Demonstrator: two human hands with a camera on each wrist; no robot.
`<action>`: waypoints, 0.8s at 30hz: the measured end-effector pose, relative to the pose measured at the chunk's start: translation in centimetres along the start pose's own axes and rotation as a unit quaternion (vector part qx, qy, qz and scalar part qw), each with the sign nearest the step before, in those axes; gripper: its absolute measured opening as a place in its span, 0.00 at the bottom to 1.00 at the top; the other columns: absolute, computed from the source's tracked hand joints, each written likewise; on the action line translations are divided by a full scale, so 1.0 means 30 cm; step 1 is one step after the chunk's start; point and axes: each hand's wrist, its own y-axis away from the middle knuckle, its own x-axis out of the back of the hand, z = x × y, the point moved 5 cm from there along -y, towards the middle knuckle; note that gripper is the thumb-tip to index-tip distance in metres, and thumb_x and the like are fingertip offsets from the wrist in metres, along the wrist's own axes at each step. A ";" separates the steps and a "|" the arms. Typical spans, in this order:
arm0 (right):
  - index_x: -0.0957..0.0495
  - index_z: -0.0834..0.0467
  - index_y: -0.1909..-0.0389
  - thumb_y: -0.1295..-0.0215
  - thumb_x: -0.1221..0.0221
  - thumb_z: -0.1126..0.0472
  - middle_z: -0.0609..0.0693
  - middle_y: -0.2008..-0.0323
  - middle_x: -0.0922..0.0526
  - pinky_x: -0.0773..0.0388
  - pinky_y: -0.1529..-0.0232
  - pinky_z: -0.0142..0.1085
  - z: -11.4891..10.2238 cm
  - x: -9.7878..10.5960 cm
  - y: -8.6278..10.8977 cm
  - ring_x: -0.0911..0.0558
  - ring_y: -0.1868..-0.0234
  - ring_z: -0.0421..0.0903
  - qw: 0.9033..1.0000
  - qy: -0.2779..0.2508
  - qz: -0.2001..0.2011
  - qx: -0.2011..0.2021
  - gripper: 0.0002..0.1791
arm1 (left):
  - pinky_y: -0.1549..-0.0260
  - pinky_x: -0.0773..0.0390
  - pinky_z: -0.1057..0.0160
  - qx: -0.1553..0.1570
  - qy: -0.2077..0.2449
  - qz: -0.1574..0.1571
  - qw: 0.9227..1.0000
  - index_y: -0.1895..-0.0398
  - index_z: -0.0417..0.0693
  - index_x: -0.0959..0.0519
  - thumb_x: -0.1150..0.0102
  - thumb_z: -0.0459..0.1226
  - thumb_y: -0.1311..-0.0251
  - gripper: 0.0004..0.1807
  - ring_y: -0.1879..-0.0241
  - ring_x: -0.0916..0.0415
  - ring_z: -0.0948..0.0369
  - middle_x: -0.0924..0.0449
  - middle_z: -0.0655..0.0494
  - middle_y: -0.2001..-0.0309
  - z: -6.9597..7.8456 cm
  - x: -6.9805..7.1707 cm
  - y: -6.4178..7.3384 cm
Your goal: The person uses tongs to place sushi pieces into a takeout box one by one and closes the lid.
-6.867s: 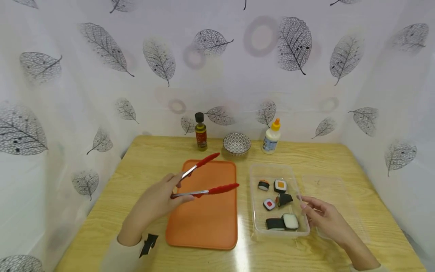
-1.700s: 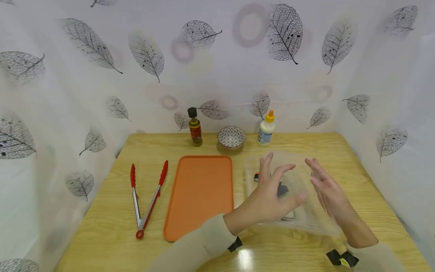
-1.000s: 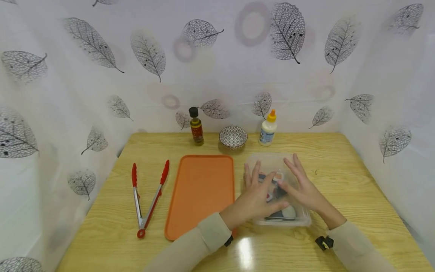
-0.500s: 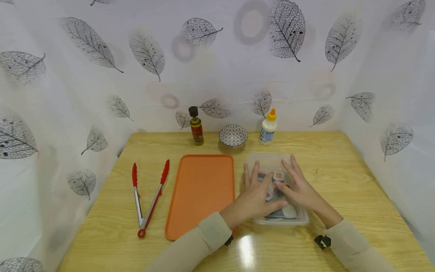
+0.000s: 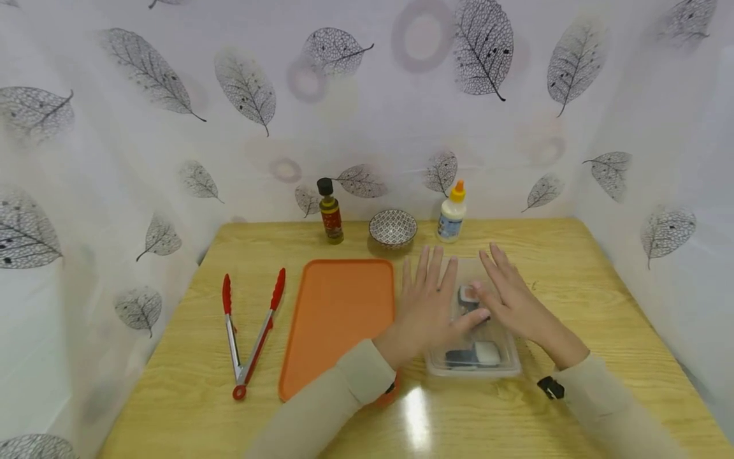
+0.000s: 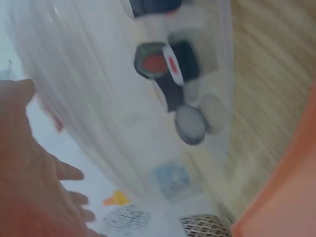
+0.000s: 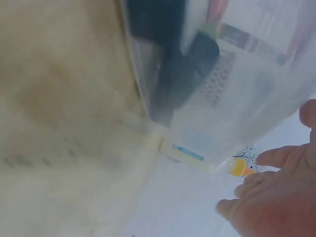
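A clear plastic container (image 5: pixel 476 370) with its see-through lid on top sits right of the orange tray, several sushi pieces (image 5: pixel 487 352) showing through it. Over the container's left side my left hand (image 5: pixel 424 312) is spread with straight fingers. My right hand (image 5: pixel 513 306), fingers extended, lies over the right side, its thumb close to the left thumb. Both wrist views show the container's side wall (image 6: pixel 118 113) with the palms level with its top. Neither hand grips anything. The hands hide part of the lid and some of the sushi.
Red-tipped tongs (image 5: pixel 241 370) lie spread at the left, beside the orange tray (image 5: pixel 344 312). Along the back stand a dark-capped bottle (image 5: pixel 331 213), a patterned bowl (image 5: pixel 392 228) and a white bottle with a yellow cap (image 5: pixel 452 213).
The tongs went from my left hand to the table. The lid moved from the right onto the container, and both hands came down on it. Just now, the fingers straightened and shifted away from me.
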 end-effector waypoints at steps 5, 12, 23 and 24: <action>0.57 0.68 0.17 0.13 0.59 0.51 0.64 0.15 0.65 0.64 0.20 0.69 0.000 -0.011 -0.057 0.63 0.15 0.68 0.996 0.084 -0.006 0.037 0.37 | 0.18 0.69 0.38 -0.016 -0.031 -0.028 0.999 0.13 0.46 0.61 0.86 0.82 0.38 0.63 0.14 0.81 0.51 0.79 0.50 0.14 -0.036 -0.037 -0.096; 0.59 0.68 0.16 0.13 0.59 0.48 0.62 0.15 0.66 0.63 0.19 0.66 0.027 -0.054 -0.055 0.64 0.14 0.64 0.991 0.125 -0.031 0.024 0.39 | 0.18 0.73 0.40 -0.013 -0.030 -0.066 0.997 0.13 0.46 0.65 0.90 0.84 0.41 0.66 0.16 0.87 0.49 0.81 0.48 0.15 -0.056 -0.081 -0.099; 0.60 0.68 0.16 0.14 0.57 0.47 0.65 0.15 0.65 0.57 0.21 0.68 0.028 -0.071 -0.064 0.62 0.14 0.67 0.988 0.140 -0.051 0.028 0.41 | 0.17 0.66 0.43 -0.012 0.013 -0.071 0.997 0.14 0.45 0.65 0.82 0.83 0.38 0.65 0.16 0.86 0.45 0.80 0.41 0.15 -0.070 -0.106 -0.089; 0.60 0.68 0.16 0.14 0.57 0.47 0.65 0.15 0.64 0.56 0.20 0.68 0.030 -0.072 -0.064 0.61 0.14 0.67 0.988 0.139 -0.052 0.029 0.41 | 0.17 0.65 0.43 -0.011 0.016 -0.072 0.997 0.14 0.45 0.65 0.82 0.83 0.39 0.65 0.16 0.85 0.45 0.79 0.41 0.15 -0.071 -0.109 -0.090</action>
